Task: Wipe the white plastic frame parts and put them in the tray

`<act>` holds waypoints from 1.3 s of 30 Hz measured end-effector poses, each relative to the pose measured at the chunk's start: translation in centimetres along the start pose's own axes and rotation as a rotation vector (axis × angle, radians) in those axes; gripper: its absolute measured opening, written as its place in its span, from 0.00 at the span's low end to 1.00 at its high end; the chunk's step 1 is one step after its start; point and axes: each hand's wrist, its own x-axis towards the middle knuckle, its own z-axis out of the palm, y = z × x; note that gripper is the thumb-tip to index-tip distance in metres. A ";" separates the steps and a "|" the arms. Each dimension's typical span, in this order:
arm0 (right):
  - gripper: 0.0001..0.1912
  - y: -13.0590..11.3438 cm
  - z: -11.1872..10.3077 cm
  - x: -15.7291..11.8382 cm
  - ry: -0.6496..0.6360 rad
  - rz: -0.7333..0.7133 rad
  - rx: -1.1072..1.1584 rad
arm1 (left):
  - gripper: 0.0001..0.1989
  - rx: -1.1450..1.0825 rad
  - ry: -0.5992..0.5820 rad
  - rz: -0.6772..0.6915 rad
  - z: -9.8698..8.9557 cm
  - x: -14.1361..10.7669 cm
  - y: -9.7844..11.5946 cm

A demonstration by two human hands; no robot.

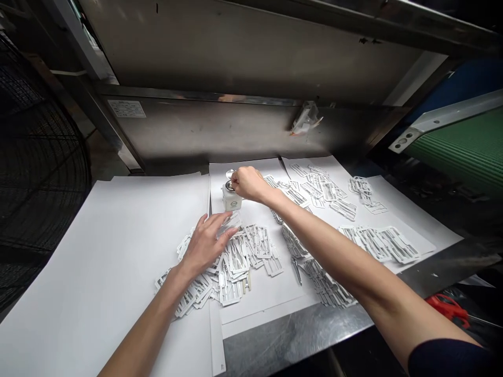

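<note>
A small white bottle (231,200) with a metal top stands on the white paper near the middle. My right hand (248,183) is at the bottle's top with its fingers pressed together; what they hold, if anything, is hidden. Just below the bottle, my left hand (210,240) has its fingers apart, over a pile of flat white cut-out frames (236,256). One pale piece (231,222) lies between its fingertips and the bottle, and whether the fingers touch it is unclear.
More white frames lie in rows (379,243) and loose groups (324,187) at the right. A metal tool (296,270) rests beside the centre pile. Red-handled scissors (448,308) are at the lower right. A caged fan (39,152) stands left, and a metal panel (220,128) closes the back.
</note>
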 end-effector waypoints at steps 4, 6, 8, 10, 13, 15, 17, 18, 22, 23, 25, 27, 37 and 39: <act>0.09 0.1 -0.4 -0.1 0.006 0.003 0.001 | 0.23 -0.614 0.320 -0.204 -1.7 -1.6 1.5; 0.10 0.1 -0.5 -0.1 0.020 0.011 0.007 | 0.22 -1.087 0.305 -0.358 -2.6 -2.8 2.4; 0.10 0.1 -0.4 -0.1 0.033 0.017 0.015 | 0.20 -1.457 0.222 -0.515 -3.2 -4.2 3.1; 0.10 0.0 -0.2 -0.2 0.041 0.020 0.025 | 0.19 -1.658 0.185 -0.657 -3.3 -5.7 3.5; 0.10 -0.1 0.2 -0.2 0.049 0.028 0.043 | 0.19 -1.760 0.185 -0.802 -2.7 -7.6 4.0; 0.10 -0.1 0.3 -0.3 0.058 0.038 0.059 | 0.20 -1.775 0.182 -0.841 -2.2 -8.5 4.2; 0.10 -0.3 0.0 -0.5 0.073 0.051 0.076 | 0.21 -1.781 0.180 -0.851 -1.8 -9.1 4.5; 0.10 -0.4 -0.3 -0.7 0.081 0.057 0.083 | 0.21 -1.787 0.179 -0.857 -1.7 -9.4 4.6; 0.11 -1.1 -1.7 -2.4 0.153 0.099 0.168 | 0.18 -1.823 0.162 -0.887 -1.6 -10.2 4.9; 0.10 -1.3 -2.1 -3.2 0.186 0.106 0.209 | 0.17 -1.828 0.160 -0.889 -1.6 -10.4 4.9; 0.09 -1.9 -2.6 -5.1 0.260 0.097 0.292 | 0.16 -1.827 0.162 -0.898 -1.4 -10.7 4.9; 0.10 -2.5 -2.8 -7.4 0.312 0.085 0.371 | 0.16 -1.819 0.159 -0.911 -1.2 -10.9 4.8; 0.11 -5.5 -0.4 -18.2 0.113 0.220 0.811 | 0.17 -1.827 0.155 -0.987 -0.5 -11.7 5.6; 0.09 -6.1 0.4 -19.1 0.107 0.219 0.827 | 0.16 -1.829 0.155 -0.997 -0.3 -11.8 5.8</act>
